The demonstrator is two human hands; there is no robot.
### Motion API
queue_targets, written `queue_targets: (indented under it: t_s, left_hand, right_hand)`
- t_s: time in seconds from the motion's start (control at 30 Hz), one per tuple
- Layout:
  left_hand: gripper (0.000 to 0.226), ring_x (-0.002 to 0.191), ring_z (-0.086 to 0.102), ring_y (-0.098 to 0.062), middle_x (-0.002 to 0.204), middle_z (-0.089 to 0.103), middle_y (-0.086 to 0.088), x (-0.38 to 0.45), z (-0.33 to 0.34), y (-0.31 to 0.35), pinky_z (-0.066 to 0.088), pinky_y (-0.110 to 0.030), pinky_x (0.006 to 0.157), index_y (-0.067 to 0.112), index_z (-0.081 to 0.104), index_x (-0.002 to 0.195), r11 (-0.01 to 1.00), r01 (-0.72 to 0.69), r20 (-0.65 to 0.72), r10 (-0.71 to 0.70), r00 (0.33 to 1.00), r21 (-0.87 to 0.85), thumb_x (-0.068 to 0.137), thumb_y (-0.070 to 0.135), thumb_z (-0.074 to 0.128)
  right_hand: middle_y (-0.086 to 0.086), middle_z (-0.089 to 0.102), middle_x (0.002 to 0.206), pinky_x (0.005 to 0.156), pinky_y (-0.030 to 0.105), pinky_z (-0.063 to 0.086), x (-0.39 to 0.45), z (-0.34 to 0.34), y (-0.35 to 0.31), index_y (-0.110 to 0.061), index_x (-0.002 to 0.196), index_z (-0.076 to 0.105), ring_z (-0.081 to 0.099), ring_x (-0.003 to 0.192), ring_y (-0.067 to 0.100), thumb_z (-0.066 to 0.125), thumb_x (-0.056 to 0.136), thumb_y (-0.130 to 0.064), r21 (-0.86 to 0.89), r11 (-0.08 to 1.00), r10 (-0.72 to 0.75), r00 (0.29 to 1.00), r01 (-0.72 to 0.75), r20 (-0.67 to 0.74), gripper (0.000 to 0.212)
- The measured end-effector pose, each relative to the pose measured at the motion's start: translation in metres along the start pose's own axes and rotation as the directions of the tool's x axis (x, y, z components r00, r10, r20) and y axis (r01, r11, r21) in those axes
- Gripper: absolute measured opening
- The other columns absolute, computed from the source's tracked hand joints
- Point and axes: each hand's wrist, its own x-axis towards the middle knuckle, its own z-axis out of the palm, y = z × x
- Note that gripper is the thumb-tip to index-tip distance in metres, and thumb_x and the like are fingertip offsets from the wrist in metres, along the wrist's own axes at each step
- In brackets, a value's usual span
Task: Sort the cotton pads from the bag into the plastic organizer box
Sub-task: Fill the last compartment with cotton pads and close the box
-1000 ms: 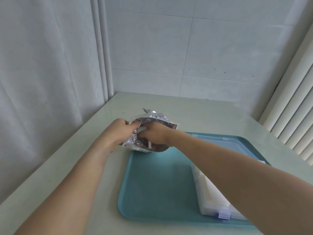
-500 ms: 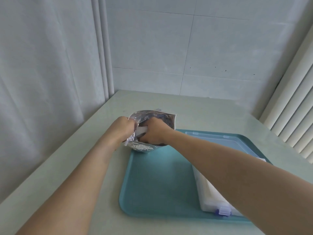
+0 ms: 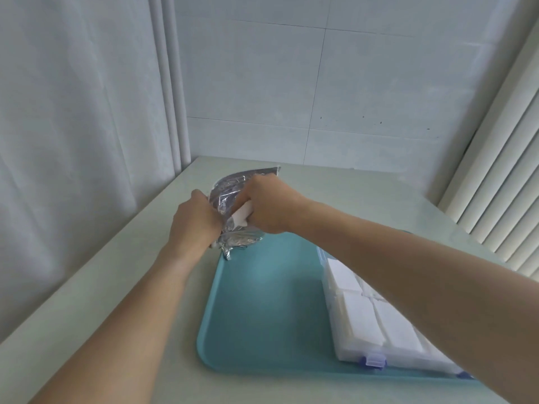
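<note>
Cotton pads [image 3: 241,214], seen as a small white stack with squared edges, emerge from the mouth of a crinkled silver foil bag [image 3: 233,188] at about 11 o'clock of the teal tray [image 3: 262,310], over the tray's far left corner. The right hand [image 3: 269,205] is curled round this stack, fingers partly inside the bag; the left hand [image 3: 194,221] grips the bag's near side, fingers bunched in the foil, and steadies it. The step in hand appears to be drawing one stack out of the bag. To do it well, the left hand should hold the bag's mouth wide and firm while the right hand pulls the stack straight out along the opening, pinching it flat so the pads stay squared and none peel off or catch on the foil edge. The stack then belongs in the plastic organizer box [image 3: 350,357], which lies open on the tray at about 4 o'clock, partly hidden by the right forearm; its visible compartments already hold neat white rows of pads, so much of the sorting seems done. Which compartment has room cannot be told. The pads look soft, light and easily compressed; a gentle, even grip should suffice. The tray rests on a pale tabletop [image 3: 122,287] set in a tiled corner.
</note>
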Motion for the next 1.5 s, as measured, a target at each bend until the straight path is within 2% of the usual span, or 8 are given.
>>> queue_targets:
  t_s: [0.33, 0.47, 0.6, 0.7, 0.87, 1.07, 1.3, 1.5]
  left_hand:
    - [0.049, 0.097, 0.06, -0.031, 0.123, 0.051, -0.008, -0.024, 0.006, 0.025, 0.047, -0.037, 0.084, 0.017, 0.049, 0.128, 0.975, -0.216, -0.131, 0.207, 0.97, -0.059, 0.088, 0.039, 0.067]
    - [0.049, 0.084, 0.063, -0.025, 0.114, 0.047, -0.001, -0.041, 0.026, 0.052, 0.05, -0.038, 0.089, 0.025, 0.057, 0.122, 0.917, -0.378, -0.024, 0.378, 0.925, -0.125, 0.083, 0.054, 0.064]
    - [0.087, 0.134, 0.036, -0.025, 0.134, 0.043, 0.0, -0.038, 0.046, 0.061, 0.032, -0.044, 0.112, 0.036, 0.048, 0.136, 0.852, -0.504, 0.247, 0.463, 0.851, 0.141, 0.062, 0.082, 0.039]
    - [0.096, 0.136, 0.036, -0.019, 0.143, 0.04, 0.003, -0.027, 0.045, 0.066, 0.033, -0.039, 0.112, 0.039, 0.036, 0.142, 0.836, -0.543, 0.46, 0.453, 0.763, 0.079, 0.059, 0.079, 0.065]
    - [0.02, 0.08, 0.061, -0.014, 0.092, 0.062, 0.005, -0.002, 0.041, 0.076, 0.051, -0.034, 0.074, 0.025, 0.06, 0.096, 0.782, -0.621, 0.113, 0.614, 0.782, 0.054, 0.085, 0.013, 0.07]
    - [0.024, 0.071, 0.054, -0.018, 0.09, 0.058, 0.0, 0.014, 0.013, 0.09, 0.045, -0.031, 0.068, 0.016, 0.063, 0.084, 0.778, -0.616, -0.286, 0.623, 0.728, 0.127, 0.076, -0.007, 0.062]
    - [0.036, 0.108, 0.054, -0.025, 0.107, 0.054, -0.003, 0.01, 0.028, 0.072, 0.04, -0.032, 0.088, 0.024, 0.068, 0.102, 0.852, -0.457, 0.249, 0.399, 0.883, 0.256, 0.076, 0.047, 0.078]
    - [0.055, 0.122, 0.041, -0.012, 0.118, 0.055, 0.01, -0.03, 0.035, 0.11, 0.034, -0.029, 0.105, 0.024, 0.064, 0.115, 0.723, -0.673, 0.011, 0.683, 0.731, -0.16, 0.078, 0.063, 0.054]
  right_hand:
    - [0.006, 0.071, 0.077, 0.058, 0.023, 0.052, -0.023, -0.017, 0.063, -0.011, 0.08, 0.077, 0.062, 0.06, 0.01, 0.073, 0.086, -0.006, 0.629, 0.752, 0.359, 0.922, -0.195, -0.143, 0.009]
    - [0.012, 0.068, 0.077, 0.072, 0.04, 0.056, -0.033, -0.016, 0.104, -0.012, 0.073, 0.072, 0.067, 0.074, 0.024, 0.077, 0.083, -0.005, 0.692, 0.638, 0.51, 0.858, -0.337, -0.053, 0.013]
    - [0.013, 0.068, 0.082, 0.077, 0.037, 0.055, -0.046, -0.018, 0.135, 0.001, 0.088, 0.073, 0.066, 0.08, 0.025, 0.079, 0.08, -0.003, 0.72, 0.555, 0.578, 0.816, -0.416, 0.026, 0.011]
    - [0.019, 0.072, 0.096, 0.091, 0.044, 0.059, -0.059, -0.025, 0.149, 0.006, 0.099, 0.071, 0.071, 0.093, 0.031, 0.076, 0.081, 0.002, 0.759, 0.508, 0.575, 0.817, -0.407, 0.053, 0.019]
    - [0.013, 0.07, 0.091, 0.088, 0.038, 0.059, -0.066, -0.031, 0.153, -0.003, 0.084, 0.071, 0.07, 0.086, 0.025, 0.075, 0.083, 0.004, 0.833, 0.449, 0.514, 0.856, -0.324, 0.056, 0.008]
    - [0.017, 0.067, 0.093, 0.096, 0.044, 0.056, -0.056, -0.031, 0.14, 0.003, 0.09, 0.069, 0.071, 0.091, 0.033, 0.075, 0.083, 0.006, 0.928, 0.312, 0.421, 0.905, -0.204, 0.057, 0.009]
    - [0.02, 0.073, 0.105, 0.092, 0.045, 0.058, -0.053, -0.021, 0.138, -0.002, 0.092, 0.071, 0.072, 0.101, 0.037, 0.075, 0.082, 0.004, 0.881, 0.359, 0.458, 0.881, -0.308, 0.121, 0.013]
    - [0.017, 0.073, 0.097, 0.095, 0.047, 0.057, -0.064, -0.024, 0.147, 0.002, 0.095, 0.071, 0.074, 0.095, 0.031, 0.076, 0.08, -0.002, 0.884, 0.357, 0.513, 0.854, -0.301, 0.083, 0.017]
